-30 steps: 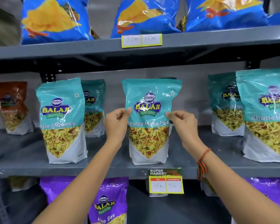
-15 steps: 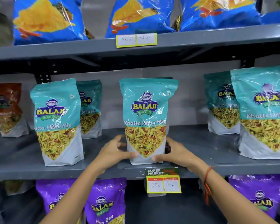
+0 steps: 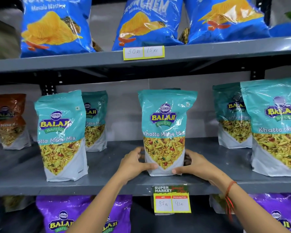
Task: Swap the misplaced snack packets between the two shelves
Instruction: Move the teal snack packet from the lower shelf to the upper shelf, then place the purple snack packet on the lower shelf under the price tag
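A teal Khatta Mitha Mix packet (image 3: 165,125) stands upright at the middle of the grey middle shelf (image 3: 107,184). My left hand (image 3: 134,163) grips its lower left corner and my right hand (image 3: 193,165) grips its lower right corner, thumbs on the front. More teal packets stand to the left (image 3: 60,135) and right (image 3: 275,128). Purple packets (image 3: 64,214) fill the shelf below, partly hidden by my forearms.
Blue chips bags (image 3: 55,27) line the top shelf (image 3: 208,51) with a yellow price tag (image 3: 144,52). A brown packet (image 3: 8,120) stands at the far left of the middle shelf. A supermarket price label (image 3: 171,199) hangs under the held packet.
My hands slid from the packet's mid-height sides down to its base corners. The view has moved closer to the shelf.
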`<state>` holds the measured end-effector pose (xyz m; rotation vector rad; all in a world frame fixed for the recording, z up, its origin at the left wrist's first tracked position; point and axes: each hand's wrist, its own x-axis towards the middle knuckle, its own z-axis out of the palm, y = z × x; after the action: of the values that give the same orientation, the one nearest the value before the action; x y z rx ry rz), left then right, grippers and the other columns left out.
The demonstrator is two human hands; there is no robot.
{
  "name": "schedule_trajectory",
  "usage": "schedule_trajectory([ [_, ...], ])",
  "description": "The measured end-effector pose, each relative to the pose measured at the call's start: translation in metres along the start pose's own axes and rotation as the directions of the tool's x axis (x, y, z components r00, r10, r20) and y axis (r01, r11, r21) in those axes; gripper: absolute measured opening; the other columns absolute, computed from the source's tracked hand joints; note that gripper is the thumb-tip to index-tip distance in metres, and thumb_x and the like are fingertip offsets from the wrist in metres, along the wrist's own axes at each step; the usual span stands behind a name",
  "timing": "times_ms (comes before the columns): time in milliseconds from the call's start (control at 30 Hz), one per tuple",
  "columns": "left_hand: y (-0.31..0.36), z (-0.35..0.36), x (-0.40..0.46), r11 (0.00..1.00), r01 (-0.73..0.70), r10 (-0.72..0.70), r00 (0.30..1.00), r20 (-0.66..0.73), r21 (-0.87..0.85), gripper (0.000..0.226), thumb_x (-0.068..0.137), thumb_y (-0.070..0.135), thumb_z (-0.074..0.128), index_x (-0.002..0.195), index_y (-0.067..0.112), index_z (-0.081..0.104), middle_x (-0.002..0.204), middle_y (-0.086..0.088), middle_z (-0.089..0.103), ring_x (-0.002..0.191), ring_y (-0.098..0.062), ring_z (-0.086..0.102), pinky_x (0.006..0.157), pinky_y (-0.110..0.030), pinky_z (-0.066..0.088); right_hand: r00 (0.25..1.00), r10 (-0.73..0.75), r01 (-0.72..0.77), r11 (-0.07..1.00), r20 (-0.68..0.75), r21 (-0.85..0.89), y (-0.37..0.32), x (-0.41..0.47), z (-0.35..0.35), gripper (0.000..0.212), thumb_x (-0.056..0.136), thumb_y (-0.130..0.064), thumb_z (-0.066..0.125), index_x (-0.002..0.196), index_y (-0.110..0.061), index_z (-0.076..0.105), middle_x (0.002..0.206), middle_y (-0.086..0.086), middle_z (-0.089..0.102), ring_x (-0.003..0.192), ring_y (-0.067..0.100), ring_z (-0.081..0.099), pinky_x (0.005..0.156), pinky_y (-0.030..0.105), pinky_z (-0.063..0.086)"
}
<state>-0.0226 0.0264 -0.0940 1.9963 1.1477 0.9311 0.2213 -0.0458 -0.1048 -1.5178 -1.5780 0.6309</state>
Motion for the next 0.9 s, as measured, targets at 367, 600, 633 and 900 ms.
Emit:
schedule_trajectory([
  [367,0.002,0.001,-0.013,0.999,-0.024,0.027,0.996,-0.079,0.049,0.085,0.052,0.053,0.085,0.128,0.033,0.053,0.109,0.007,0.074,0.101,-0.008,0.067,0.087,-0.029,0.053,0.966,-0.036,0.040,0.999,-0.256,0.010,-0.004,-0.017,0.009,0.098,0.060,-0.039,0.091,0.143,-0.023,0.041,0.143,-0.003,0.056,0.125,0.014,0.057,0.106,0.037,0.048],
  [600,-0.010,-0.002,-0.065,0.958,-0.213,0.094,0.866,-0.490,-0.193,0.047,0.070,0.047,0.079,0.112,0.029,0.067,0.096,-0.001,0.077,0.086,-0.011,0.073,0.083,-0.033,0.058,0.624,-0.350,0.366,0.921,-0.698,-0.135,-0.034,-0.079,0.064,0.040,0.082,-0.020,0.076,0.119,-0.017,0.060,0.111,-0.005,0.058,0.106,0.018,0.058,0.090,0.034,0.049],
  [633,-0.017,-0.002,-0.076,0.949,-0.231,0.077,0.829,-0.554,-0.215,0.038,0.075,0.043,0.077,0.109,0.029,0.068,0.093,-0.001,0.077,0.085,-0.014,0.073,0.079,-0.034,0.058,0.611,-0.401,0.403,0.900,-0.682,-0.168,-0.034,-0.088,0.077,0.035,0.082,-0.017,0.075,0.115,-0.016,0.063,0.108,-0.005,0.060,0.104,0.017,0.059,0.088,0.031,0.048],
  [900,-0.159,0.015,-0.151,0.944,-0.035,-0.198,0.738,-0.645,-0.329,0.021,0.083,0.030,0.073,0.103,0.025,0.067,0.089,-0.013,0.070,0.079,-0.028,0.065,0.074,-0.044,0.053,0.760,-0.574,0.511,0.818,-0.305,-0.266,0.038,-0.112,0.188,0.016,0.088,-0.025,0.068,0.102,-0.017,0.071,0.096,-0.001,0.072,0.093,0.016,0.065,0.085,0.027,0.050],
])
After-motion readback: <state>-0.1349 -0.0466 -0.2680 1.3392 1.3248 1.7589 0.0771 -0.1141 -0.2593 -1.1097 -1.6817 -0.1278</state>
